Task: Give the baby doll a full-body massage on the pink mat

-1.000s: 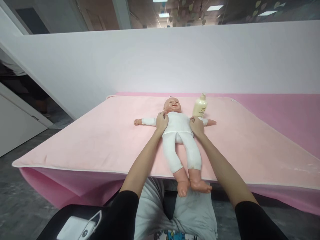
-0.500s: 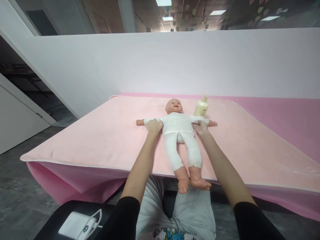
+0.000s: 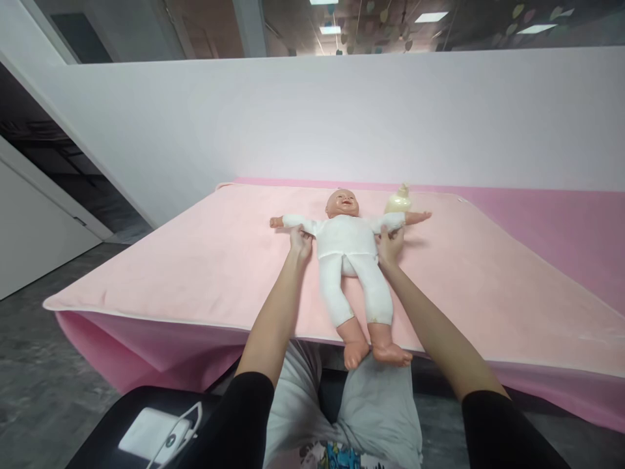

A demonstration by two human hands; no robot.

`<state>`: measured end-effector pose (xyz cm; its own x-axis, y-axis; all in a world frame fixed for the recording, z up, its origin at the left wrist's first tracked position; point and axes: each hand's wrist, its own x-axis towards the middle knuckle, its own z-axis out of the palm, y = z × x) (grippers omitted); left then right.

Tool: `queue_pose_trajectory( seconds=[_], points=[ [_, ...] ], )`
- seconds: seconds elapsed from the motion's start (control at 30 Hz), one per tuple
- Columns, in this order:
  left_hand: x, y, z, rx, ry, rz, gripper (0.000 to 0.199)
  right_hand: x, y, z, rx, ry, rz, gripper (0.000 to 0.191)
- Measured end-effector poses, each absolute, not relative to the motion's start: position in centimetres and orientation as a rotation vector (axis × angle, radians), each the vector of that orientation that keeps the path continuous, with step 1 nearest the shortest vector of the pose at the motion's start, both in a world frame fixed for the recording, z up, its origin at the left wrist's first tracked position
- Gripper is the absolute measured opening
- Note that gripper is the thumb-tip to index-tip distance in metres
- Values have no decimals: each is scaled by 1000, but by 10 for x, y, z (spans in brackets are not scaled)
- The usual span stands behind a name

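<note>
A baby doll (image 3: 346,238) with a white cloth body lies face up on the pink blanket (image 3: 195,260), its arms spread wide and its feet over the front edge. My left hand (image 3: 301,242) is closed on the doll's sleeved arm at the left, near the shoulder. On the other side my right hand (image 3: 390,246) grips the opposite sleeved arm from below, its thumb showing in front. Both doll arms are lifted a little off the blanket. Behind the right sleeve stands a pale yellow pump bottle (image 3: 399,200), its lower part hidden.
A white wall (image 3: 342,117) rises behind the table. At the lower left, a white device (image 3: 153,435) with a looped cable rests on a black seat (image 3: 105,443). Pink cloth hangs over the front edge of the table.
The doll's arms have risen with my hands, and the right one now covers more of the bottle. The doll's torso has barely moved.
</note>
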<state>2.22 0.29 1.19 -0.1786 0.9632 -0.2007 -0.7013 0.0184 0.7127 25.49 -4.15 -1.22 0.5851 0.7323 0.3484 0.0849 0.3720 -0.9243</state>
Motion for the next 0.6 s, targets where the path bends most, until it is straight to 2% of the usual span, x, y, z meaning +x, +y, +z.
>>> queue_pose_trajectory(
  seconds=[0.1, 0.23, 0.33, 0.47, 0.6],
  points=[
    [29, 4, 10, 593, 786, 1599, 30, 250, -47, -8, -1187, -1002, 343, 28],
    [37, 5, 0, 1158, 846, 1576, 41, 252, -45, -6, -1294, -1161, 299, 18],
    [37, 6, -8, 1537, 1015, 1554, 46, 257, -41, -8, -1282, -1276, 263, 21],
    [36, 6, -13, 1589, 1294, 1546, 42, 260, -39, -9, -1234, -1369, 309, 34],
    [39, 7, -12, 1557, 1399, 1527, 36, 263, -36, -9, -1257, -1267, 433, 22]
  ],
)
